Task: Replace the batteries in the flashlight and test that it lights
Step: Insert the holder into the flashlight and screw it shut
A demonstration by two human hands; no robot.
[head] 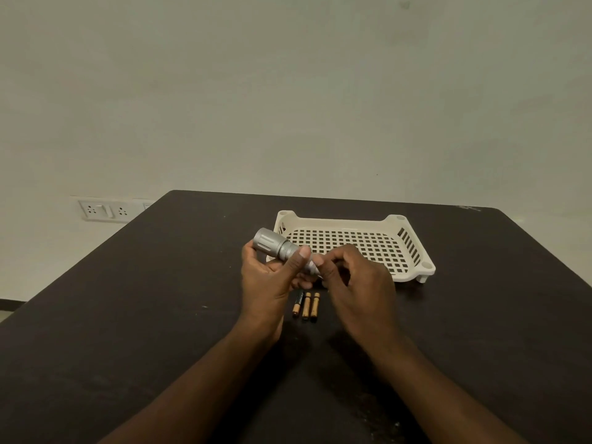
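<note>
Nearest you on the dark table [128, 315], three batteries [306, 305] lie side by side just below your hands, loose and untouched. Above them, your left hand [272, 277] is wrapped round the barrel of the silver torch [282, 248], thumb across the top, holding it tilted with the wide head up and to the left. Your right hand [349, 283] meets the tail end, its fingertips [318, 260] pinching what looks like the end cap; whether the cap is already loose you cannot tell from here. This reads as the cap-turning step, early in the job. Next you will likely need a steady hold on the barrel while the right fingers twist, with the open end kept over the table. Beyond your hands sits the white slotted tray [413, 274], then the wall with its sockets [101, 210].
</note>
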